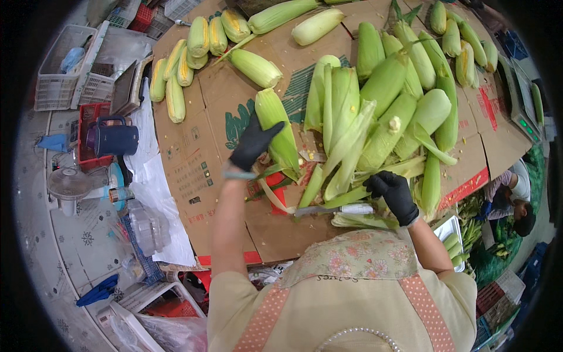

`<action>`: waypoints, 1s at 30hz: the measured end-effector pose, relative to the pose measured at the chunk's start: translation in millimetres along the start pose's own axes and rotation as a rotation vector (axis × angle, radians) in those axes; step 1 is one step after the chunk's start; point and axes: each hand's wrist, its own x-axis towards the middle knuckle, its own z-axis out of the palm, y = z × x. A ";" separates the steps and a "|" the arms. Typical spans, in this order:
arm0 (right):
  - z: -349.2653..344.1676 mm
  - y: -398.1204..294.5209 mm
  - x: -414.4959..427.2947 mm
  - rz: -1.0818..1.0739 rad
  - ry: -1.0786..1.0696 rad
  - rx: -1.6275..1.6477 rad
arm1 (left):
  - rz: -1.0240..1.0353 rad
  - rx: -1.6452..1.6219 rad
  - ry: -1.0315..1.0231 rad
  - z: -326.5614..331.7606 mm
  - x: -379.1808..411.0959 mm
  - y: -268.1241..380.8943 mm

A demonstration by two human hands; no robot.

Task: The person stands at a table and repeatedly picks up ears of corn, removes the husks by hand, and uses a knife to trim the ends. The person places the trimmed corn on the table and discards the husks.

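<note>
My left hand, in a black glove, grips the side of a green ear of corn, its thumb across the husk. My right hand, also black-gloved, has curled fingers beside loose husk leaves; whether they pinch a leaf cannot be told. A knife with a whitish handle lies between the hands, near the table's front edge. Beyond my right hand is a heap of unhusked ears. Another ear lies just past the held one.
Ears with strips of yellow kernels lie at the back left of the cardboard-covered table. More ears and a scale are at the right. A dark blue jug and crates stand left. A person is at the far right.
</note>
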 end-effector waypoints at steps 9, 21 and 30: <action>13.3 33.4 -31.3 -0.728 -0.059 -0.926 | -0.203 -0.962 -0.166 -3.5 -45.5 3.5; -40.9 -27.7 -52.1 -0.026 -0.241 -0.346 | 0.241 -0.294 -0.145 -20.9 -193.7 41.4; -45.0 16.3 -107.2 -0.331 0.010 -0.683 | 0.453 0.597 0.047 112.0 -222.1 -3.9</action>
